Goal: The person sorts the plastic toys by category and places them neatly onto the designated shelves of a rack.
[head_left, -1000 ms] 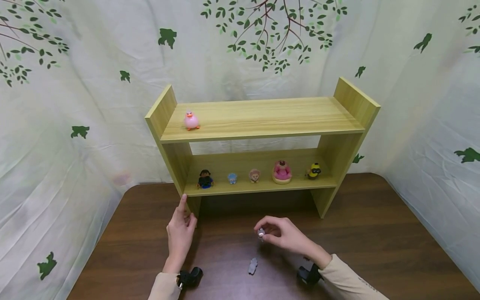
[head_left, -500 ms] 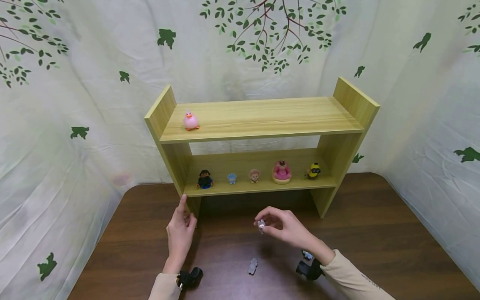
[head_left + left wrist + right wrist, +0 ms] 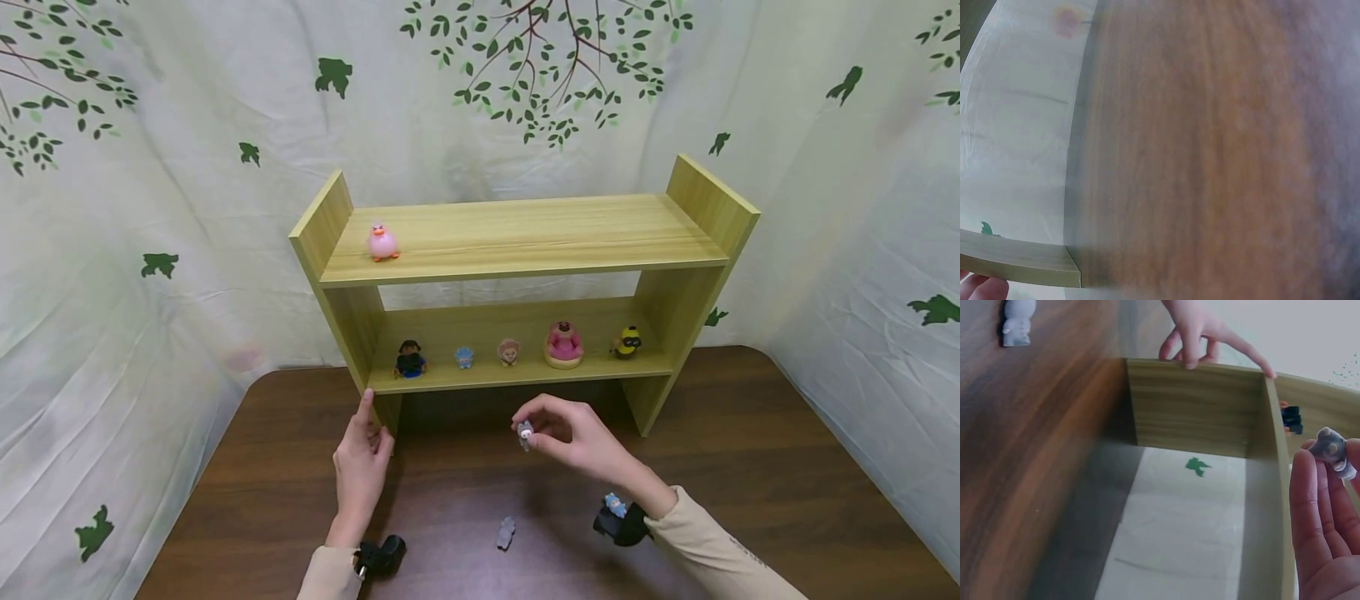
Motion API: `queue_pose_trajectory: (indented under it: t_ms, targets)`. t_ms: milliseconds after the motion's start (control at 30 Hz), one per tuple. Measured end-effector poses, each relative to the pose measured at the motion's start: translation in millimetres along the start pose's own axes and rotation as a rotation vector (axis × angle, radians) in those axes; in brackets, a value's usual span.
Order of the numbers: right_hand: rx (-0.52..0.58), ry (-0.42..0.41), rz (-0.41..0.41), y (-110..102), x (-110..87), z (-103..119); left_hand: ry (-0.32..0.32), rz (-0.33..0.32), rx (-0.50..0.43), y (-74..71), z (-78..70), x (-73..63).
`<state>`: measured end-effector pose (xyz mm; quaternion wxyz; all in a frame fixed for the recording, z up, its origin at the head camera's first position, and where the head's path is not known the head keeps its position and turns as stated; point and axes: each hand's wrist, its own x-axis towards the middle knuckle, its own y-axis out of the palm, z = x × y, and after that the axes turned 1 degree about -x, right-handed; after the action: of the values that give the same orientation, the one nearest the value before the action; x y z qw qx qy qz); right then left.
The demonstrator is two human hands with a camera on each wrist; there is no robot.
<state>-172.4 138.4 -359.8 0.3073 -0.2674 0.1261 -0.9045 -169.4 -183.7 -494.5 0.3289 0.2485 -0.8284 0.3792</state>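
Note:
My right hand (image 3: 573, 433) pinches a small grey-and-white toy figurine (image 3: 525, 433) between thumb and fingertips, above the table and in front of the shelf unit. In the right wrist view the figurine (image 3: 1332, 451) sits at the fingertips, its shape partly covered. My left hand (image 3: 360, 467) touches the front edge of the shelf unit's left side panel (image 3: 1191, 403), index finger straight up to the corner of the middle board. Another grey figurine (image 3: 506, 533) lies on the table between the hands. A blue-and-white figurine (image 3: 615, 503) is beside the right wrist camera.
The wooden shelf unit (image 3: 525, 271) stands at the back of the brown table (image 3: 735, 483). A pink duck (image 3: 382, 242) occupies the top board. Along the middle board are a dark-haired doll (image 3: 410, 359), blue figure (image 3: 464, 357), lion-like figure (image 3: 508, 352), pink bear (image 3: 564, 345) and yellow figure (image 3: 627, 342).
My right hand has lifted the grey figurine and brought it closer to the shelf unit. The blue-and-white figurine has come into sight near the right wrist. My left hand has stayed put.

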Motion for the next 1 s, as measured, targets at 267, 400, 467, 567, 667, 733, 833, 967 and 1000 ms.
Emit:
queue_pose_trajectory:
  t_ms: [267, 400, 467, 567, 667, 733, 833, 967, 1000]
  targets:
    - [-0.012, -0.032, -0.012, -2.6, 5.2, -9.6, -0.005, -0.002, -0.001, 0.2, -0.2, 0.3]
    - [-0.031, -0.04, -0.022, -4.9, 8.4, -17.0, -0.007, -0.002, -0.003, 0.7, -0.4, 0.9]
    - [-0.035, -0.05, -0.024, -6.4, 10.5, -17.0, -0.003, -0.003, -0.003, 0.8, -0.4, 0.9]
    - [-0.026, -0.069, -0.022, -8.5, 14.2, -14.1, -0.009, -0.005, -0.004, 1.1, -0.4, 0.7]
    - [-0.022, -0.084, -0.022, -10.7, 18.5, -9.7, -0.011, -0.009, -0.006, 1.1, -0.7, 0.7]
    - [-0.018, -0.089, -0.022, -12.0, 21.3, -6.2, -0.015, -0.007, -0.008, 1.1, -0.8, 0.9]
    - [-0.016, -0.096, -0.029, -14.0, 25.4, 0.0, -0.016, -0.003, -0.013, 0.8, -0.8, 0.6]
    - [-0.011, -0.104, -0.044, -16.0, 30.6, 7.7, -0.017, 0.004, -0.024, 0.1, -0.8, -0.2]
    - [-0.01, -0.104, -0.048, -16.4, 31.8, 9.4, -0.017, 0.005, -0.027, 0.1, -0.8, -0.4]
